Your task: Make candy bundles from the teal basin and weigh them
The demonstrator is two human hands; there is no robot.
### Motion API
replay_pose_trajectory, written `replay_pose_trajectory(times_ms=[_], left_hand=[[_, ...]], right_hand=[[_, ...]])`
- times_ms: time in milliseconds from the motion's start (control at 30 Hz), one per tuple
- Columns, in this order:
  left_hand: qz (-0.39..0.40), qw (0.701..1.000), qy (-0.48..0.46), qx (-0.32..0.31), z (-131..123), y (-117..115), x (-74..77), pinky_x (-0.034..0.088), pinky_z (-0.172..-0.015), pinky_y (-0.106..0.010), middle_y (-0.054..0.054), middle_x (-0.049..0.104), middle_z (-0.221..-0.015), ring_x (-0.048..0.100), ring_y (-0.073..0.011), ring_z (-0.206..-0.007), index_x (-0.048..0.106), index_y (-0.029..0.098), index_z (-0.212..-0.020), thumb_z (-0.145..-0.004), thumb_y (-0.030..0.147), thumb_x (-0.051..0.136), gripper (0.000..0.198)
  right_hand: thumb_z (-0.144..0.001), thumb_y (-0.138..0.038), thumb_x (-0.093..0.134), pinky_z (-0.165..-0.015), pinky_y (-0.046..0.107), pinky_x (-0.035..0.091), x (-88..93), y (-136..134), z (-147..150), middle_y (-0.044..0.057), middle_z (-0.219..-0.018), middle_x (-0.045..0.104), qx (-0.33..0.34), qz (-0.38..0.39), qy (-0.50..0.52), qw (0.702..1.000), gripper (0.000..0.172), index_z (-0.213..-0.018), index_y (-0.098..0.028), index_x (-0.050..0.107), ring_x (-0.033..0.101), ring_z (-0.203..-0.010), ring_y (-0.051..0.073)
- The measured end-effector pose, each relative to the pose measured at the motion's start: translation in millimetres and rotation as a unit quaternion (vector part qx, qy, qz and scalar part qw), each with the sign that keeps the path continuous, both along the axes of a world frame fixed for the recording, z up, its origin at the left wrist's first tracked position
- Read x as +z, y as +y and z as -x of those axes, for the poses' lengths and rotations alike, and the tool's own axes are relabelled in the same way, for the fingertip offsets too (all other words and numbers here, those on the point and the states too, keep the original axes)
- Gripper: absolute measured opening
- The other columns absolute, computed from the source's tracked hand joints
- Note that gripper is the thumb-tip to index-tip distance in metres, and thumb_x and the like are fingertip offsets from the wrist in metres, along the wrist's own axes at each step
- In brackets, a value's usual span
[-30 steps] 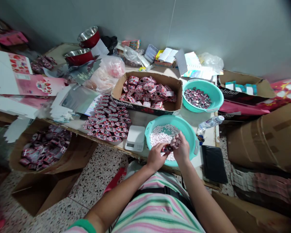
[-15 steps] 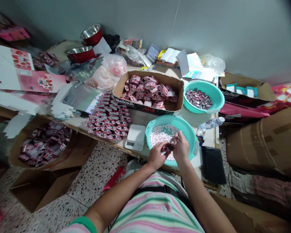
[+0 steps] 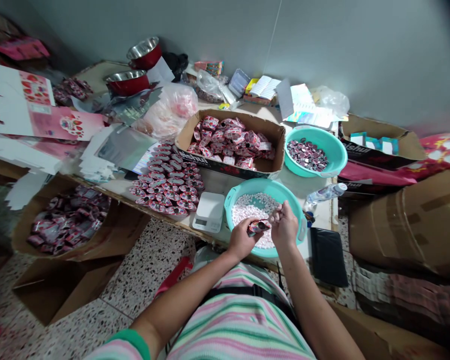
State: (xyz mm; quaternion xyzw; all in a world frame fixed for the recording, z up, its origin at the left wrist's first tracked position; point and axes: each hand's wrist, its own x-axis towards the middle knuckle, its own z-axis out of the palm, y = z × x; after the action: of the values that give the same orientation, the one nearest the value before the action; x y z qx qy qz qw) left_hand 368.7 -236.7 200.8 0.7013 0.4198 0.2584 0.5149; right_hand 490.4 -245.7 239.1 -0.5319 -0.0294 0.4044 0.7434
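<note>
My left hand [image 3: 243, 240] grips a small red-and-white printed tin [image 3: 258, 227] whose dark opening faces up. Right beside it, my right hand [image 3: 285, 227] is closed with the fingertips pinched together; what lies in the fingers is too small to make out. Both hands are over a turquoise basin [image 3: 295, 199] with small white pieces like candies [image 3: 247, 210] in it. To the left of the basin is a white digital scale [image 3: 211, 206]. Rows of similar tins [image 3: 168, 182] stand upright further left, their dark openings showing.
A cardboard box [image 3: 281, 145] of printed tins sits behind the basin. Another turquoise basin [image 3: 339, 150] holds round lids. A clear bottle [image 3: 326, 193] and a black flat object [image 3: 328, 257] lie at the right. A floor carton [image 3: 114, 232] with more tins stands at the left.
My right hand has drawn slightly right, away from the tin. The tin's opening now shows more plainly in my left hand.
</note>
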Motion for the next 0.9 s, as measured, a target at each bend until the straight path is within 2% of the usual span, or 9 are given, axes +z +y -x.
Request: replay_pose_trajectory(times_ms=[133,233,400,600,733,900], left_hand=[[-0.010,0.999,0.017,-0.026,-3.1,-0.4,5.3,0.050,-0.084,-0.028,-0.002,0.067,-0.103,0.062,-0.0179,-0.095,0.061,0.023,-0.106,-0.070,0.017,0.069,0.037],[-0.013,0.999,0.032,-0.038,-3.9,-0.9,6.8,0.050,-0.081,-0.028,-0.002,0.066,-0.098,0.062,-0.0174,-0.090,0.062,0.023,-0.104,-0.070,0.016,0.069,0.035],[-0.024,0.999,0.026,-0.033,-2.8,0.0,5.9,0.050,-0.084,-0.029,-0.003,0.066,-0.103,0.061,-0.0183,-0.094,0.061,0.023,-0.107,-0.070,0.016,0.069,0.038],[-0.031,0.999,0.020,-0.039,-2.0,1.1,8.3,0.050,-0.084,-0.030,-0.003,0.066,-0.104,0.061,-0.0193,-0.095,0.061,0.023,-0.108,-0.070,0.018,0.069,0.039],[-0.041,0.998,0.010,-0.042,-2.0,0.7,7.9,0.050,-0.085,-0.030,-0.003,0.067,-0.104,0.061,-0.0185,-0.095,0.061,0.023,-0.107,-0.071,0.017,0.068,0.037],[-0.026,0.999,0.010,-0.018,2.2,0.3,10.3,0.050,-0.085,-0.031,-0.003,0.067,-0.102,0.062,-0.0193,-0.095,0.062,0.022,-0.104,-0.069,0.015,0.070,0.037]], right_hand=[[-0.076,-0.051,0.063,-0.046,0.019,0.039,-3.5,-0.2,5.7,-0.007,-0.046,0.044,-0.010,0.025,0.019,0.999,0.037,-0.067,-0.019,0.046,0.047,-0.045,0.008],[-0.075,-0.051,0.063,-0.049,0.019,0.041,-4.4,-0.5,12.1,-0.007,-0.044,0.042,-0.012,0.030,0.017,0.999,0.037,-0.066,-0.019,0.047,0.052,-0.049,0.010],[-0.079,-0.049,0.059,-0.050,0.021,0.041,-1.8,-0.7,15.1,-0.009,-0.041,0.038,-0.005,0.025,0.008,1.000,0.035,-0.065,-0.020,0.045,0.044,-0.043,0.009],[-0.075,-0.045,0.062,-0.045,0.020,0.038,-0.5,-0.1,15.5,-0.005,-0.051,0.052,-0.011,0.047,0.004,0.999,0.032,-0.066,-0.018,0.048,0.048,-0.044,0.008],[-0.076,-0.045,0.062,-0.040,0.019,0.031,0.2,1.1,16.0,-0.007,-0.047,0.045,-0.009,0.045,-0.011,0.999,0.032,-0.066,-0.018,0.047,0.039,-0.040,0.006],[-0.079,-0.042,0.059,-0.038,0.018,0.023,4.5,-0.3,4.8,-0.010,-0.044,0.033,-0.016,0.002,0.017,1.000,0.030,-0.066,-0.019,0.044,0.027,-0.037,0.004]])
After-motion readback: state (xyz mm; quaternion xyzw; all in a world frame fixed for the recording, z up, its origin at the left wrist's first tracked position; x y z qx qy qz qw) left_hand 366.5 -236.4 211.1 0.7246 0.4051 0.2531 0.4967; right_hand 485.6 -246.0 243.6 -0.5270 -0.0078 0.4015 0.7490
